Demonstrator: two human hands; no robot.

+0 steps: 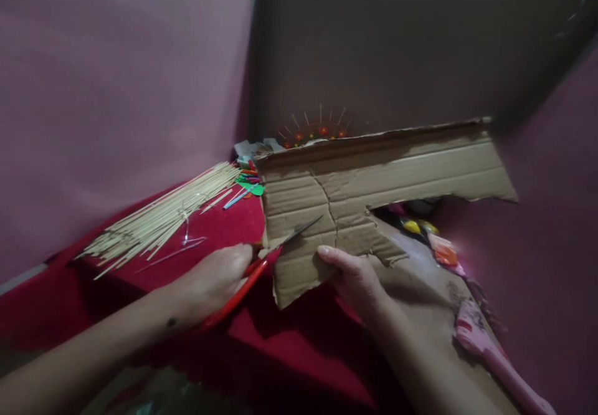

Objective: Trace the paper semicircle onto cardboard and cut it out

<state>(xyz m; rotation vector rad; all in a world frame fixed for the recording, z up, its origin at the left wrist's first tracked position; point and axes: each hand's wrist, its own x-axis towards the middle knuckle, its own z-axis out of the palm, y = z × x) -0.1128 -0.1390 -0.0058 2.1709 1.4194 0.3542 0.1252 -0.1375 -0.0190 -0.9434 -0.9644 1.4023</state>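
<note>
My left hand (222, 278) is closed round the red handles of a pair of scissors (243, 290). One dark blade lies across the top of a brown cardboard piece (303, 200), near its lower left edge, where a cut runs in. My right hand (352, 271) grips the lower edge of that cardboard, thumb on top and fingers hidden beneath. The cardboard is held up at a tilt, with a long arm reaching right, a ragged lower edge and a crease down its middle.
A bundle of thin wooden sticks (163, 222) lies on the red cloth (233, 225) at left, beside small coloured pieces (250, 181). A flower-decorated piece with pins (322, 130) stands behind the cardboard. At right are a pink tool (486, 343) and an orange packet (446, 253).
</note>
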